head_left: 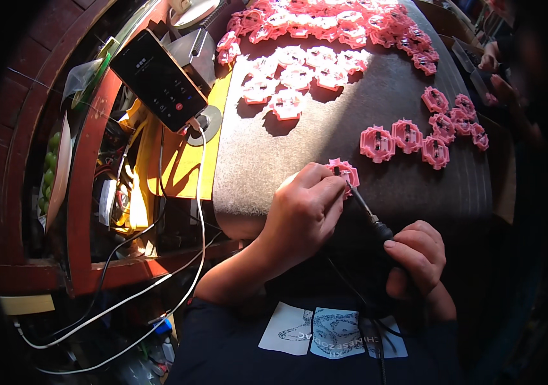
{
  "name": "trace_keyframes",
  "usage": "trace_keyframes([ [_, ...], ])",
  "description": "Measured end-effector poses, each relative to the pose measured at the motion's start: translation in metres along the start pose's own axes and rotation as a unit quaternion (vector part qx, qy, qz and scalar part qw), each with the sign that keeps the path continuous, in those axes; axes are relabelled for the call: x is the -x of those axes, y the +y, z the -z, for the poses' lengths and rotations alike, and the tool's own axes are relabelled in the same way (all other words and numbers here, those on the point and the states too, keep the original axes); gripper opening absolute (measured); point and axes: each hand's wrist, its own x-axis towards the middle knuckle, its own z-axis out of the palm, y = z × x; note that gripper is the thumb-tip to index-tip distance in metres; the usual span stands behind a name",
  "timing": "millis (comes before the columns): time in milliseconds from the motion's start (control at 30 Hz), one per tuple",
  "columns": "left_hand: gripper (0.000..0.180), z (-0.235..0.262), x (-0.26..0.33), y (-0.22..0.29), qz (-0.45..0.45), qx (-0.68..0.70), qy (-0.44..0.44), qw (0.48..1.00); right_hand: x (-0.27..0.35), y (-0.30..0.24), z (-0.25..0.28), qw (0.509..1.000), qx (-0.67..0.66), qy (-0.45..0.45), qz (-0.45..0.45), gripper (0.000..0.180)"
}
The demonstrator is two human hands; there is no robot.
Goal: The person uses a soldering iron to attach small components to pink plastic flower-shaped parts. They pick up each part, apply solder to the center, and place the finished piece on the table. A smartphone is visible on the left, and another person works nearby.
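Pink housing (345, 172), mid-frame, is pinched by left hand (306, 204); soldering iron (369, 213) is gripped by right hand (420, 255), fingers curled. Apparently mid-joint; whether other housings (378, 144) are finished can't be told.

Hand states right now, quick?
Left hand: fingers drawn together at a pink part; whether it grips the part can't be told.
Right hand: closed, holding the soldering iron.

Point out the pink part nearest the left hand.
The pink part beside the left hand, with the soldering iron at it; the other pink parts lie farther off.
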Motion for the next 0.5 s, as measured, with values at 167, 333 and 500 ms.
trace_keyframes([
  [167,0.013,0.0005,0.0001,0.0005,0.001,0.000,0.001,1.000,0.0010,-0.0013,-0.0008,1.000,0.005,-0.004,-0.006,0.026],
  [333,0.014,-0.0004,0.0001,0.0002,0.000,-0.001,0.004,1.000,0.0011,-0.0021,-0.0014,1.000,0.008,-0.005,-0.004,0.025],
  [500,0.015,0.0000,0.0003,-0.0002,0.000,-0.003,0.002,1.000,0.0034,-0.0016,-0.0023,1.000,0.008,-0.003,0.001,0.026],
])
